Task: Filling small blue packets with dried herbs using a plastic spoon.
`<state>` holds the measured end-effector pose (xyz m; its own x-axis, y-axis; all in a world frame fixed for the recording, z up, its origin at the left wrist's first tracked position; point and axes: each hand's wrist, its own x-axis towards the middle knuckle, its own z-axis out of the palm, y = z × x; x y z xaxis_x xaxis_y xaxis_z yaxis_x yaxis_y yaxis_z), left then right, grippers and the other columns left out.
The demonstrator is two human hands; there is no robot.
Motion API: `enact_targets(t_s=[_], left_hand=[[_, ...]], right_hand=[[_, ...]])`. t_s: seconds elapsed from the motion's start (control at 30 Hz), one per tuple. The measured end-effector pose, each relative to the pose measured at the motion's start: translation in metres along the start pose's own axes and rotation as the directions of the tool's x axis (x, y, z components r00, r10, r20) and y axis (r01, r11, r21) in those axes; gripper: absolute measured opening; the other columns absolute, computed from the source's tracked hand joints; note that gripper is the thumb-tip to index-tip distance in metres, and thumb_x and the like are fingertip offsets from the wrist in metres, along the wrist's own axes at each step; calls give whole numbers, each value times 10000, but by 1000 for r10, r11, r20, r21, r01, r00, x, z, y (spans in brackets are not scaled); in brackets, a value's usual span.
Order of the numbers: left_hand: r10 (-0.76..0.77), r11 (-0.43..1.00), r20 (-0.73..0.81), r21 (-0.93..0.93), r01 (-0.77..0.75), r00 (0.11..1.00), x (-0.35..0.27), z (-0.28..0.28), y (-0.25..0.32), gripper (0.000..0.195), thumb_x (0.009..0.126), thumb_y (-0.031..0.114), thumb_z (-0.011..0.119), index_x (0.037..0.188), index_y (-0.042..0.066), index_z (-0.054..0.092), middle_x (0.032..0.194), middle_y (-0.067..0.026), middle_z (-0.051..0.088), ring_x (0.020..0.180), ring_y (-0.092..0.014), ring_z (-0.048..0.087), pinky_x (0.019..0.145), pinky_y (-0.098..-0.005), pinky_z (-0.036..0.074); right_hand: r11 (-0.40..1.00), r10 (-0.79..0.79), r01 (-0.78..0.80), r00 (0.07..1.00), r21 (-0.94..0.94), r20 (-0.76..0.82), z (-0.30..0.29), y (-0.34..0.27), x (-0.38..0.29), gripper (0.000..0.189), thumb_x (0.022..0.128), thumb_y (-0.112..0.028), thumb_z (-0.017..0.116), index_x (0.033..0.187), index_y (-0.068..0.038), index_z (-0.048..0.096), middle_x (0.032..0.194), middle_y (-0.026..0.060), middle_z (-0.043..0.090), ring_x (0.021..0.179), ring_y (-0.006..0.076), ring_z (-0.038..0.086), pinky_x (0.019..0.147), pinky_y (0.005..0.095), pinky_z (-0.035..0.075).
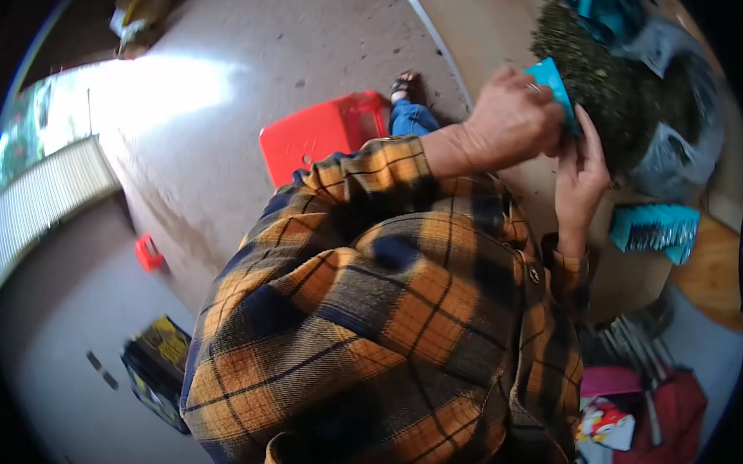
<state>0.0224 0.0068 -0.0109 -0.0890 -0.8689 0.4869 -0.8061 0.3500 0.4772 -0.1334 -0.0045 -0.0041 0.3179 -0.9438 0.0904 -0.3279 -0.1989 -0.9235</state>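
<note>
My left hand (513, 117), with a ring on a finger, is curled over a small flat turquoise packet (551, 82). My right hand (582, 172) holds the packet's lower end, palm turned up and fingers extended along it. The overlap of the hands hides where the fingers meet and part of the packet. Just beyond them lies a heap of dark green dried, crushed leaves (588, 86), partly in a clear plastic bag (681, 157). A stack of similar turquoise packets (654, 232) sits nearer to me, right of my right wrist.
A cardboard surface (627, 278) bears the packet stack. Turquoise wrapping (606, 16) lies behind the leaves. To my left stands a red plastic stool (307, 134), close to a sandaled foot (406, 83). A dark red bag (665, 420) is at lower right, a dark box (161, 366) lower left.
</note>
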Motion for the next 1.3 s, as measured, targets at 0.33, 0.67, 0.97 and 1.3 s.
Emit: enact_targets(t_s=[0.33,0.67,0.97,1.3], left_hand=[[-290,943,147,214,255,946,-191,1,-105,332,725,256,707,1002,111,594,910,-74,550,881,-253,542,727,-377,433],[-174,953,926,245,-181,336,-382,130,-252,308,845,271,504,1116,147,584,1242,-56,529,1247,-272,418,1024,-561,291],[-507,833,753,554,11,419,-380,213,-283,444,914,299,387,1302,100,468,1380,-115,431,1310,-303,363,1085,-525,235],[-361,869,772,482,-111,523,-389,237,-313,432,905,307,434,1278,96,492,1289,-142,502,1172,-327,477,986,-514,268]], right_hand=[[966,-86,69,995,-249,-57,-34,-11,7,331,897,49,468,1216,56,555,1106,105,641,876,140,598,768,264,488],[980,-76,42,982,-192,-173,-28,-25,11,297,945,-13,441,1207,108,512,1141,182,595,964,216,612,852,323,506],[910,79,-183,957,-372,-279,-34,-37,19,249,908,-25,486,1104,106,567,1047,160,634,922,207,621,833,298,490],[937,230,-269,955,-223,-185,-10,-41,60,277,782,119,521,1028,53,631,942,156,686,792,176,664,703,259,514]])
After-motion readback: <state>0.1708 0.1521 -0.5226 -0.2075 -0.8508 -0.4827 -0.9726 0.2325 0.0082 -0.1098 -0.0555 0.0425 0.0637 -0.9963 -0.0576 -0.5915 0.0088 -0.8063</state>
